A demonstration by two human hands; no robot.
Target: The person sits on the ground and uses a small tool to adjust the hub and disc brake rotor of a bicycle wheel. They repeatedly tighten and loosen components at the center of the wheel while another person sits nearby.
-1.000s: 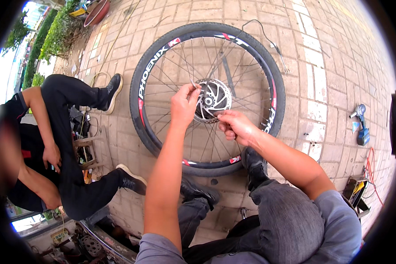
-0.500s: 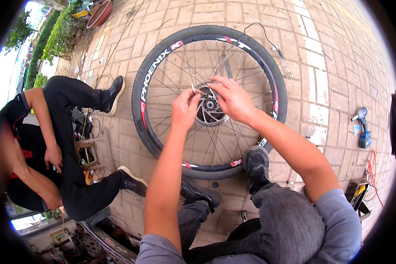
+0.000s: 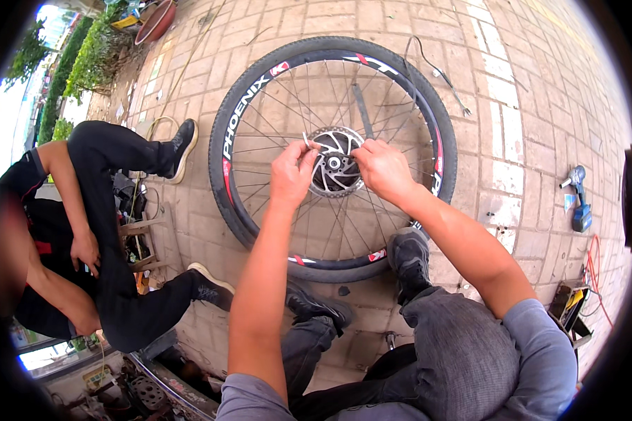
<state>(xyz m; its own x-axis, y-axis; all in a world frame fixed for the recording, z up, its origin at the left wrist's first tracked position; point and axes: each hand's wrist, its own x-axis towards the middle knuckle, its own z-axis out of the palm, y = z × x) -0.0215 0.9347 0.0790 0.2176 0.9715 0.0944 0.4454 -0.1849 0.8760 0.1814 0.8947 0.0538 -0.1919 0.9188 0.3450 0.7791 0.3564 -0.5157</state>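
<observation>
A bicycle wheel (image 3: 445,158) with a black tyre lies flat before me. At its centre, a slotted brake disc (image 3: 326,184) surrounds the hub (image 3: 334,163). My left hand (image 3: 292,172) is at the disc's left edge, its fingers closed on a small, thin, silvery piece (image 3: 305,138) that sticks up past the fingertips. At the disc's right edge my right hand (image 3: 387,169) has its fingers pinched together beside the hub. Whatever is in that pinch is too small and covered to name.
My shoe (image 3: 409,258) stands against the wheel's near right edge. A flat dark strip (image 3: 362,110) and a dark cable (image 3: 448,85) lie by the wheel. A blue cordless power tool (image 3: 580,200) rests on the paving at right. A seated person (image 3: 112,210) is at left.
My right hand has come down from above the disc to its right side, its stretched fingers now pinched together. The left hand keeps its grip. The wheel sits slightly higher in view.
</observation>
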